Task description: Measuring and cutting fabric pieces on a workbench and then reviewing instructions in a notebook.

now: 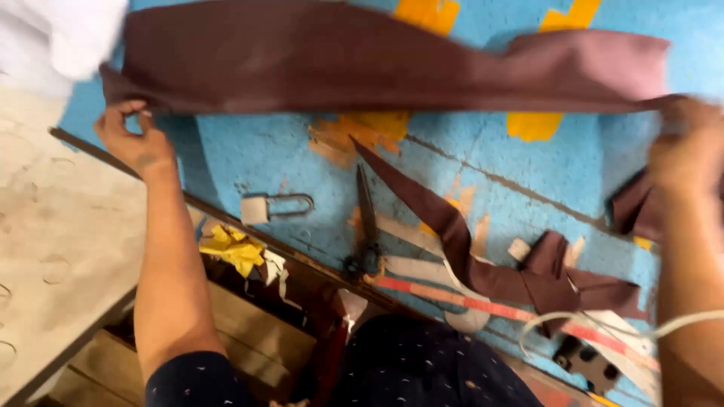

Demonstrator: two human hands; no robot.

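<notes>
On the blue table (249, 158) lie black scissors (367, 226), a padlock (264, 208), a narrow brown strip (452, 234) and a measuring tape (483, 305). Yellow scraps (232, 249) sit at the table's edge.

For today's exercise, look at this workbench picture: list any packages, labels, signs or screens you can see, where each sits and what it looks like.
No packages, signs or screens in view.
Measuring tape: the only marked item; a red and white strip along the near edge of the blue table, partly under maroon fabric scraps.
Yellow patches: plain blocks on the blue table, no markings I can make out.
</notes>
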